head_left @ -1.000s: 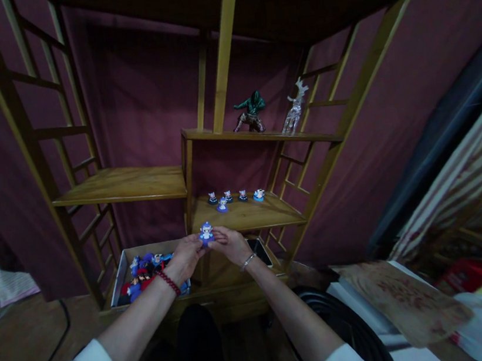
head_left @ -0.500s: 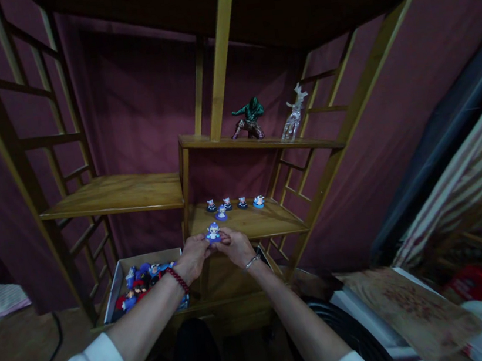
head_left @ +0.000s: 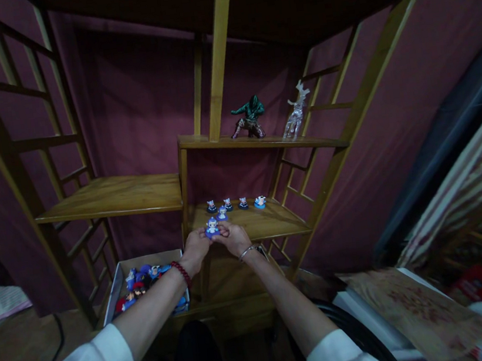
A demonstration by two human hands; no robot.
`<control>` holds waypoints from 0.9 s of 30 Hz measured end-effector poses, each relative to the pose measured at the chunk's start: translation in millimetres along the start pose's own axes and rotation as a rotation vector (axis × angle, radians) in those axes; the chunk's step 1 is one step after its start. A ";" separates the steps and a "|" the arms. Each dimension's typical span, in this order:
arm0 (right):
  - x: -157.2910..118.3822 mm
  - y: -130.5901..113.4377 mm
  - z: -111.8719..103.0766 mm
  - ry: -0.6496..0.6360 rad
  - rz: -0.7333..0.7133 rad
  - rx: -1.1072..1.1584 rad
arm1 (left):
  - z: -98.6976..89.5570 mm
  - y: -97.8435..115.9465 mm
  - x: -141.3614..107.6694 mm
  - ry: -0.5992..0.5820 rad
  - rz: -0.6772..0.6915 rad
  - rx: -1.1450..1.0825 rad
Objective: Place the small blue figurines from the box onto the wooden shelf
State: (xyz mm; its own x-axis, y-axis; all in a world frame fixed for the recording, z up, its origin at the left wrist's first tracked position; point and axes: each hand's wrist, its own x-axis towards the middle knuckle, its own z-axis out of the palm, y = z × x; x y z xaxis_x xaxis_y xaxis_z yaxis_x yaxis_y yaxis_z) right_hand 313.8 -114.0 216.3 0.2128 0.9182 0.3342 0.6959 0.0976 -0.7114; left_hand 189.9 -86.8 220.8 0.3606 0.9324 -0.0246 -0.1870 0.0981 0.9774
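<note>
A small purple-and-white figurine [head_left: 212, 227] on a round purple base is pinched between my left hand [head_left: 197, 249] and my right hand [head_left: 234, 239], at the front edge of the lower right shelf [head_left: 264, 222]. Right behind it on that shelf stands a similar purple figurine [head_left: 222, 212]. Farther back is a row of small figurines on dark bases, among them a dark one [head_left: 243, 203], with a white one on a blue base [head_left: 260, 202] at the right end.
An open box [head_left: 119, 285] full of colourful figurines sits low on the left. Above stand a green-hooded figure [head_left: 250, 117] and a clear deer statuette [head_left: 296, 111]. A wooden post [head_left: 220, 59] rises between compartments. Boards and bags [head_left: 417, 305] lie at the right.
Both hands have raised the held figurine slightly and moved it closer to the purple figurine behind it. The view has shifted a little.
</note>
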 end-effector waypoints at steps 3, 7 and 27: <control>9.3 7.1 6.2 -0.005 0.045 0.054 | -2.1 -5.9 6.7 0.036 0.071 0.181; 21.2 13.5 12.9 -0.010 0.036 0.107 | -4.0 -11.9 8.3 0.066 0.160 0.386; 59.6 -1.8 34.5 0.008 0.060 -0.341 | 5.7 4.4 21.4 0.178 0.183 0.748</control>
State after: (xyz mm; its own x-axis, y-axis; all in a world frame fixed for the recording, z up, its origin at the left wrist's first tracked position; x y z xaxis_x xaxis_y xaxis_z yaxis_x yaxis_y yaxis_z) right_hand 301.6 -46.2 216.2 0.2645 0.9152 0.3040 0.8709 -0.0913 -0.4830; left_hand 202.0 -68.4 225.8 0.2197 0.9591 0.1785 0.4576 -0.2629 0.8494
